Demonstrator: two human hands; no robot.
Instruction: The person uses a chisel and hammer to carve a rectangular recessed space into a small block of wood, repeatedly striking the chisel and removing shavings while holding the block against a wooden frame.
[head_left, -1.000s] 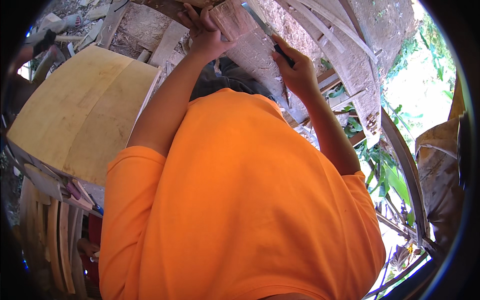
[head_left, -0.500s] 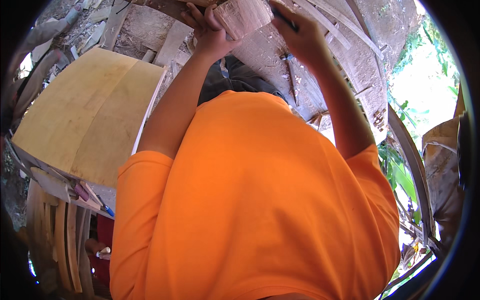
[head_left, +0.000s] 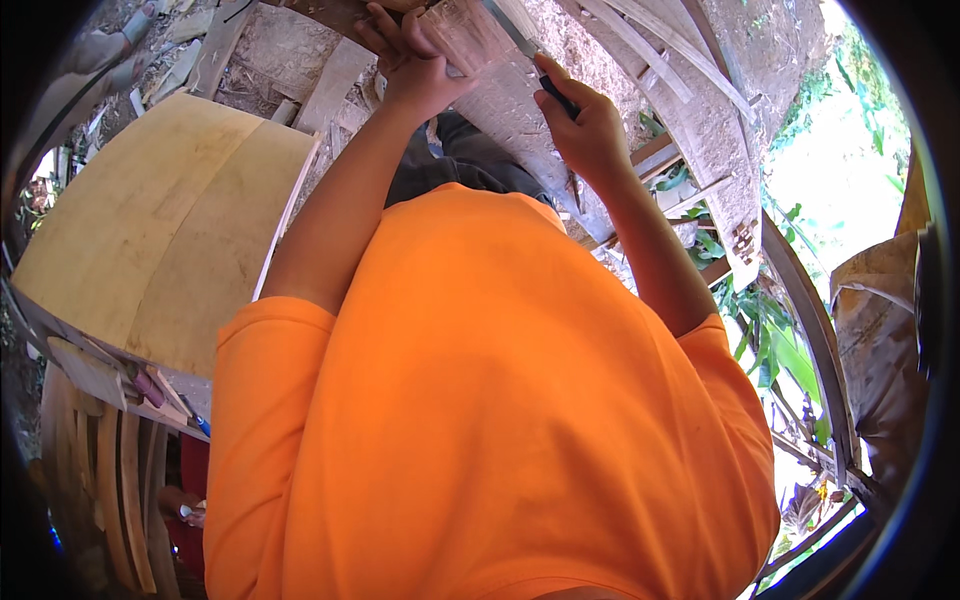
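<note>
A block of pale wood (head_left: pixel 468 38) is at the top of the view, and my left hand (head_left: pixel 415 78) is closed against its left side, with its fingers curled round the edge. To the right, my right hand (head_left: pixel 590 130) is wrapped round the black handle of a knife (head_left: pixel 518 38). Its long grey blade points up and to the left beside the block, apart from it as far as I can see. The blade's tip runs out of the view at the top edge.
A wide plywood-topped box (head_left: pixel 160 220) stands on my left, with a purple-handled tool (head_left: pixel 148 388) at its near side. Another person's hand (head_left: pixel 185 508) shows below it. Wood strips (head_left: pixel 660 50) lie at the upper right; leaves (head_left: pixel 795 360) are beyond.
My right hand has moved down, away from the block, and the knife's blade now shows. My left hand stays on the block. The whole view has shifted slightly.
</note>
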